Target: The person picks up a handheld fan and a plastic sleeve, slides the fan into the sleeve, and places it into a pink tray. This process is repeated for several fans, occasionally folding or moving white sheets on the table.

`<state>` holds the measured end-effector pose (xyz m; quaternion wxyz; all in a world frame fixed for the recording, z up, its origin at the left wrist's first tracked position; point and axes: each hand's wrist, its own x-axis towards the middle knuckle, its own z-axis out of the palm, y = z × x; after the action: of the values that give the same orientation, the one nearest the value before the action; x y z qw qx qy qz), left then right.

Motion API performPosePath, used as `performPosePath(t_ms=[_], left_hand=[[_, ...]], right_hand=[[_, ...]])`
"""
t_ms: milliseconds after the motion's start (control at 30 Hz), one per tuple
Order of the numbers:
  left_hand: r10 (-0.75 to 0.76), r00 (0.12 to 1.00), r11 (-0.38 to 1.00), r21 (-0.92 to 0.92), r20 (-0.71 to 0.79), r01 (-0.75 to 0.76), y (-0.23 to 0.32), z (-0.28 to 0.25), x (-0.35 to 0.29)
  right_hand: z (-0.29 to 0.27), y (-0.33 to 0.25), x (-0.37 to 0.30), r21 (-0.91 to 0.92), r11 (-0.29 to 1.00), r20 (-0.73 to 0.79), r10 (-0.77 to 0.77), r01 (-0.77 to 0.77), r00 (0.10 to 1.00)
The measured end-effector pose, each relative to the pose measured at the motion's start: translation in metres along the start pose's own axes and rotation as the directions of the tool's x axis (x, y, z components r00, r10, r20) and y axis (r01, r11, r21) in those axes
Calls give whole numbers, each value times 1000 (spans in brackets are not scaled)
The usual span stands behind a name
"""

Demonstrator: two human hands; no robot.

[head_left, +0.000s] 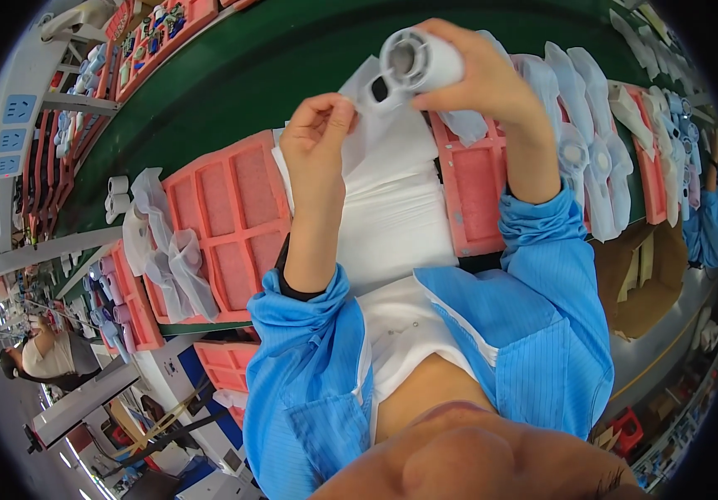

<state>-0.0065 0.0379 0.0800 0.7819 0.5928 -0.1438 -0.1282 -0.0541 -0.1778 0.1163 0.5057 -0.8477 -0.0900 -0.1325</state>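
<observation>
The left hand (316,146) is nearly closed, thumb and fingertips pinching the edge of a translucent bag (365,133). The right hand (492,82) is partly open, curved around a white cylindrical part (442,65), which is positioned beside the bag, above a white stack of bags (392,217) between red trays (227,218). Both forearms extend forward, the right hand farther out.

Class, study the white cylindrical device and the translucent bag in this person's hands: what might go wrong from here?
1. The smooth, round white cylindrical device might slip, since the right hand grips it above the work surface.
2. The translucent bag looks thin and might tear where the left hand pinches it.
3. Loose layers in the white stack might slide if bumped.
</observation>
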Motion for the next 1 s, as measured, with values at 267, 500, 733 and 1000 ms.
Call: performPosePath(t_ms=[267, 500, 733, 1000], left_hand=[[28, 987, 947, -311, -157, -77, 26, 9, -11], [674, 722, 515, 604, 153, -609, -4, 32, -25], [564, 819, 571, 670, 101, -475, 19, 22, -26], [496, 793, 837, 48, 353, -545, 41, -27, -24]], right_hand=[[72, -13, 3, -326, 915, -141, -295, 237, 945], [68, -4, 6, -386, 898, -180, -299, 212, 937], [78, -7, 0, 223, 975, -202, 45, 1, 978], [78, -4, -5, 118, 969, 227, -240, 218, 944]])
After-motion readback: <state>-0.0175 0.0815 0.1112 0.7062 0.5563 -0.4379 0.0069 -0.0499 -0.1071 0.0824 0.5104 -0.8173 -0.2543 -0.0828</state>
